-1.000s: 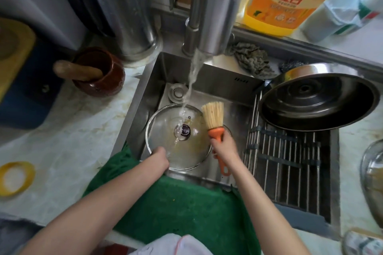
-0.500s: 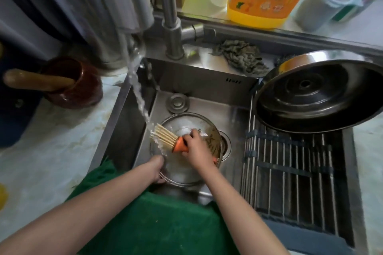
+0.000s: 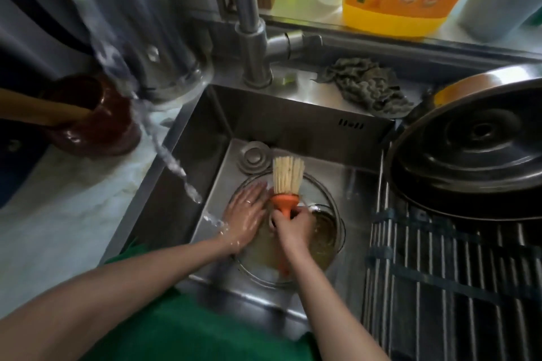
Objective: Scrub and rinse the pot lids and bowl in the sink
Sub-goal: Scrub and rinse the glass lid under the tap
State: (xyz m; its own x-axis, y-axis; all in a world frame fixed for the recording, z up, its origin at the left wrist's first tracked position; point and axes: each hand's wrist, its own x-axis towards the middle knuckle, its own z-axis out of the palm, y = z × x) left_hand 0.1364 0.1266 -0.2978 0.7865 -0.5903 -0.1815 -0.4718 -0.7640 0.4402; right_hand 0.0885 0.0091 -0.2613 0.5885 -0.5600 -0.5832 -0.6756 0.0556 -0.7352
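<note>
Left hand lies flat, fingers spread, on the glass lid in the sink, right hand clamped on brush; advice: pin rim, scrub under stream.

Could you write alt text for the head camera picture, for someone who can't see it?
A person's right hand holds an orange-handled bristle brush over a round glass pot lid in a steel sink, while the left hand lies flat on it under running water.
</note>
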